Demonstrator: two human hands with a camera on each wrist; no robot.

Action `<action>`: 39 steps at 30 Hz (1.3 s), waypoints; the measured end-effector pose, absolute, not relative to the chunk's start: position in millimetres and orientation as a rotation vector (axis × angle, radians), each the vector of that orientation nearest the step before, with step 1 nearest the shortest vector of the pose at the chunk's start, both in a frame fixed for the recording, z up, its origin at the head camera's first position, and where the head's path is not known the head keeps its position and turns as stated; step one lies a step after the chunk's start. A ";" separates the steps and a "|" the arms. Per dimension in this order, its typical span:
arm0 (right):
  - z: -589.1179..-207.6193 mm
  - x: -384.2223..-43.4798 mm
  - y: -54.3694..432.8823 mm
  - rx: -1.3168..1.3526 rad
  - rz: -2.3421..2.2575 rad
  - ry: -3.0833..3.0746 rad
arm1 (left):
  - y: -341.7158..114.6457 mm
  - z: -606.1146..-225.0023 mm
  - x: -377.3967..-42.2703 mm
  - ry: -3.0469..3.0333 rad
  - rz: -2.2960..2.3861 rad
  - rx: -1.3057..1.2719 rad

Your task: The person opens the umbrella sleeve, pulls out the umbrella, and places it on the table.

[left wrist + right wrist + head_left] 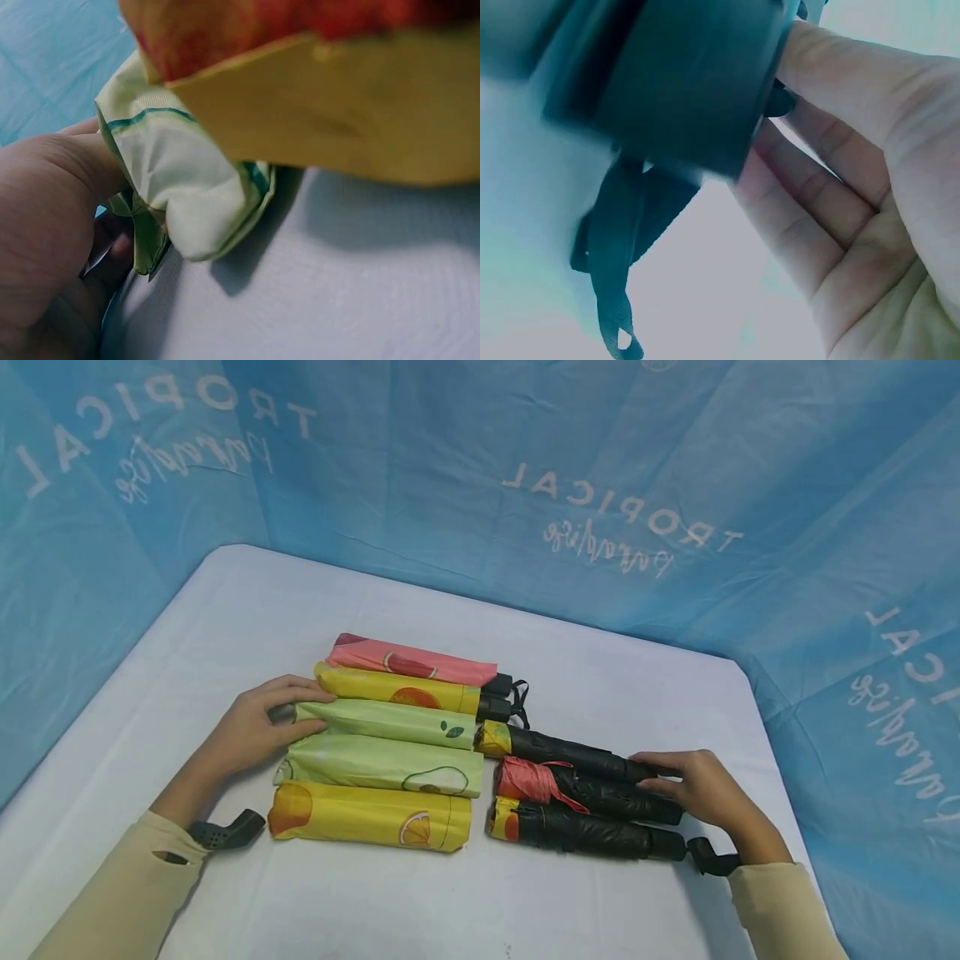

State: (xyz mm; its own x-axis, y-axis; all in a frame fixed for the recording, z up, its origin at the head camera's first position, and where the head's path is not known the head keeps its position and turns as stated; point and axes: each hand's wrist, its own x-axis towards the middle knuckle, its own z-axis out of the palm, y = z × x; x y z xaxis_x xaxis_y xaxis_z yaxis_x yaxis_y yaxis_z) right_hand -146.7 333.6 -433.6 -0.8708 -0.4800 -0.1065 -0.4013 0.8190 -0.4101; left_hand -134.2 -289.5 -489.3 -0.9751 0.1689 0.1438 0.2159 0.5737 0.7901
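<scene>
My left hand [258, 727] is at the left end of a light green umbrella sleeve [390, 722] with a leaf print, pinching the fabric between thumb and fingers. In the left wrist view, the folded end of that sleeve [187, 195] shows beside the thumb. On the right, my right hand [701, 785] grips the handle end of a black folded umbrella [566, 752] with a yellow tip. Seen from the right wrist, its black handle [690, 82] lies between thumb and fingers, with a strap [615, 255] hanging down.
Above the held sleeve lie a yellow umbrella [397, 689] and a pink umbrella [412, 660] with black handles. Below it are a green avocado-print sleeve [375, 764] and a yellow one [352, 814]. Two more black umbrellas, one pink-tipped [600, 793] and one yellow-tipped [585, 831], lie near my right hand.
</scene>
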 end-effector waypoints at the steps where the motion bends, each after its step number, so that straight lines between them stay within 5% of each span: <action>1: -432.9 -146.2 335.7 -0.682 -0.558 2.800 | -289.6 -489.3 -134.3 -2.739 -1.389 -0.335; 28: -407.2 -146.7 346.1 -0.621 -0.555 2.835 | -301.1 -470.0 -131.6 -2.709 -1.416 -0.289; 39: -377.5 -164.5 287.4 -0.801 -0.610 2.925 | -300.5 -462.2 -159.3 -2.695 -1.374 -0.241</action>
State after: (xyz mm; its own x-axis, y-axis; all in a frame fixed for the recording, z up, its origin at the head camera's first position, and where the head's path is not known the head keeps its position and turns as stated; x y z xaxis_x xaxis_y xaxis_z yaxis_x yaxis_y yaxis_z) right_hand -164.5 287.4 -377.5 -0.8648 -0.4989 0.0565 -0.4799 0.7881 -0.3855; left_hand -159.3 -300.5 -462.2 -0.9817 0.0921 0.1667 0.1890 0.5783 0.7936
